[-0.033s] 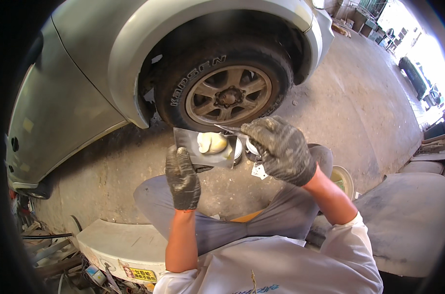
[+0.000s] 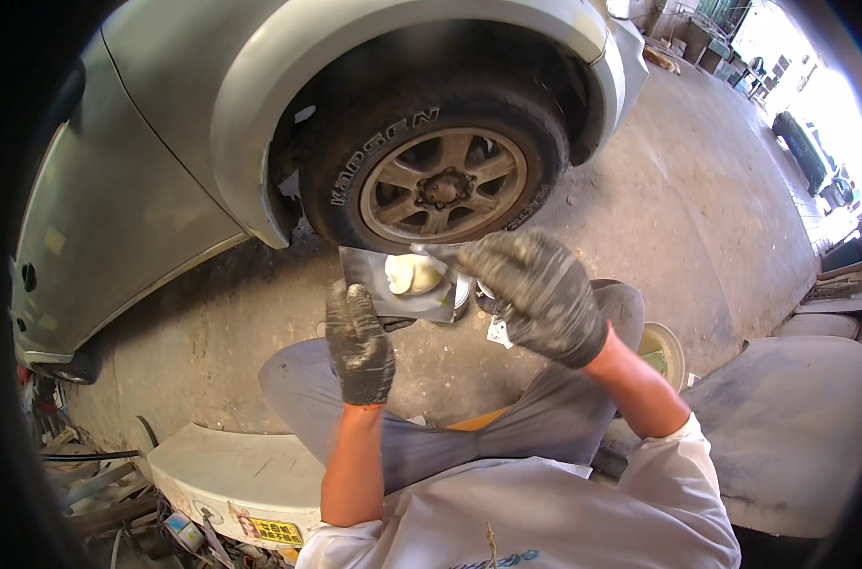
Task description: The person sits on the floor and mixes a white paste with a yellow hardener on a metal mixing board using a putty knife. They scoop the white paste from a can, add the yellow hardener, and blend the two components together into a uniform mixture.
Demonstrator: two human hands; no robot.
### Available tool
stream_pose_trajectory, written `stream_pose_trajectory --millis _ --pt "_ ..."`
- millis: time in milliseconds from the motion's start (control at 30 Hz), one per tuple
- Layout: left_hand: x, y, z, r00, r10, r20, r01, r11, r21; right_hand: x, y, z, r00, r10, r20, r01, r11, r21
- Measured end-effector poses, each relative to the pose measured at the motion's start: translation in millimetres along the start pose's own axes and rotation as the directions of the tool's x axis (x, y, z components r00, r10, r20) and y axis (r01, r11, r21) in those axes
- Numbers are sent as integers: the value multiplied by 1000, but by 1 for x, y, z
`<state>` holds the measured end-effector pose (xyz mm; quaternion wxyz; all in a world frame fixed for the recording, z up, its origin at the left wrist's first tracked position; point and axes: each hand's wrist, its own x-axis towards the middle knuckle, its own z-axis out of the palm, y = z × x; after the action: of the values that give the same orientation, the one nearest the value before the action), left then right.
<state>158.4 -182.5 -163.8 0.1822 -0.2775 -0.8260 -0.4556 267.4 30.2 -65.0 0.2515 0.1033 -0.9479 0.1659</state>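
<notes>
My left hand [image 2: 360, 341], in a dark, stained work glove, grips a flat grey plate [image 2: 366, 270] by its near left side. On the plate sits a lump of pale yellow-white paste, like body filler [image 2: 414, 274]. My right hand [image 2: 540, 294], gloved the same way and smeared by motion, is closed around a thin flat scraper [image 2: 436, 250]. The scraper's tip is at the far edge of the lump; whether it touches cannot be made out. Behind the plate's right edge, cans [image 2: 463, 294] stand on the floor, partly hidden by the plate and my right hand.
Ahead stands a car with a dusty wheel [image 2: 445, 185] and a silver-grey fender [image 2: 246, 104]. To my right are a round bucket [image 2: 676, 356] and a large grey panel [image 2: 791, 417]. A pale bumper-like part [image 2: 231, 465] and clutter lie at lower left.
My right hand has shifted slightly down, and the scraper has come closer over the paste. The plate and my left hand have moved a little to the right.
</notes>
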Motion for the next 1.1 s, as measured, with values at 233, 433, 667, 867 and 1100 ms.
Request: stream_pose_trajectory --millis 233,433,667,867,1100 --pt "3 14 14 917 372 -144 -323 905 277 -10 -20 23 997 -7 -72 2 997 -73" --pt "-4 8 8 996 10 87 -13 999 38 -3 -18 20 999 -15 -42 14 1000 -18" --pt "3 1 1 906 -373 201 424 801 -422 2 13 12 988 74 -134 -19 928 373" --pt "13 31 -10 880 -445 165 432 606 -668 -4 27 2 996 20 -87 0 975 224" --pt "21 33 -10 963 -204 -179 161 960 -231 -22 15 23 776 606 173 -593 609 527"
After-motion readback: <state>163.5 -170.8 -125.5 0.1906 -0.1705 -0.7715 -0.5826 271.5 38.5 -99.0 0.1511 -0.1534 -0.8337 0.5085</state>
